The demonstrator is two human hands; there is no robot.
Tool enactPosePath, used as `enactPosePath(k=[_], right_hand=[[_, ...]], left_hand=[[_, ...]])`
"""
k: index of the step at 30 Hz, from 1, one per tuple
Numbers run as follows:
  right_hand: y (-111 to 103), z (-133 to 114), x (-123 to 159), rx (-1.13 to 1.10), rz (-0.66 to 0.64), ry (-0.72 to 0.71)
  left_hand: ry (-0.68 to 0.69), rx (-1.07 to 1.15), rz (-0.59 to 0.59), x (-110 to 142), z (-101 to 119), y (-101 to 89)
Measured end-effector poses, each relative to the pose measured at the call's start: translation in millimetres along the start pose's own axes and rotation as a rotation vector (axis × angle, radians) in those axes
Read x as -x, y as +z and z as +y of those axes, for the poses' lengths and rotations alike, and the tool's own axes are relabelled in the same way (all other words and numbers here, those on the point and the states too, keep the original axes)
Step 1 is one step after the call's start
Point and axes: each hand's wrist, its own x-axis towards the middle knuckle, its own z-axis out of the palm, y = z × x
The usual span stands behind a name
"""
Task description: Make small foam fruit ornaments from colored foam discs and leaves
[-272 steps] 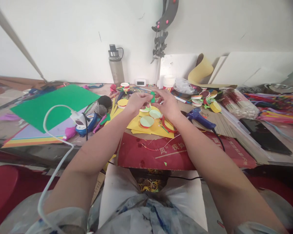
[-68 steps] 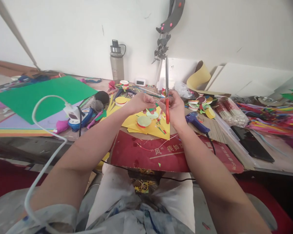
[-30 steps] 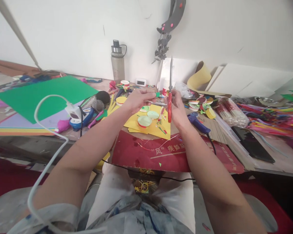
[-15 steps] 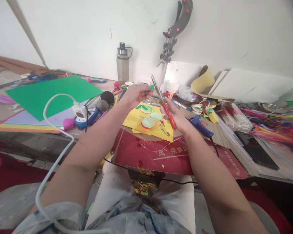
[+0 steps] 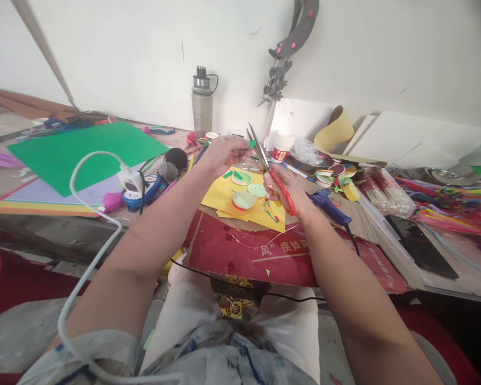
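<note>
Scissors [image 5: 282, 188] gripped in my right hand [image 5: 296, 190] pointed parted blades forward-left, beside green paper [image 5: 251, 144] my left hand [image 5: 224, 155] pinched.

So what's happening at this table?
Someone is sitting at a crowded craft table. The left hand pinches a small green piece, and the right hand holds red-handled scissors, blades parted and right by that piece. Below the hands, small round pale-green pieces lie on yellow sheets. A blue glue gun lies to the right, and a big green sheet to the left.
</note>
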Motion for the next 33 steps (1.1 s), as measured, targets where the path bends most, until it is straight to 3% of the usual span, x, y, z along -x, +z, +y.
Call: enactPosePath(k=[3, 12, 33], right_hand=[[0, -1, 0, -0.063, -0.052, 0.052], [1, -4, 1, -0.070, -0.030, 0.090], [1, -22, 8, -0.004, -0.047, 0.082]], left_hand=[[0.004, -0.019, -0.006, 1, 0, 0.6], [0.009, -0.028, -0.016, 2, 3, 2.6], [0.006, -0.018, -0.046, 5, 5, 2.7]])
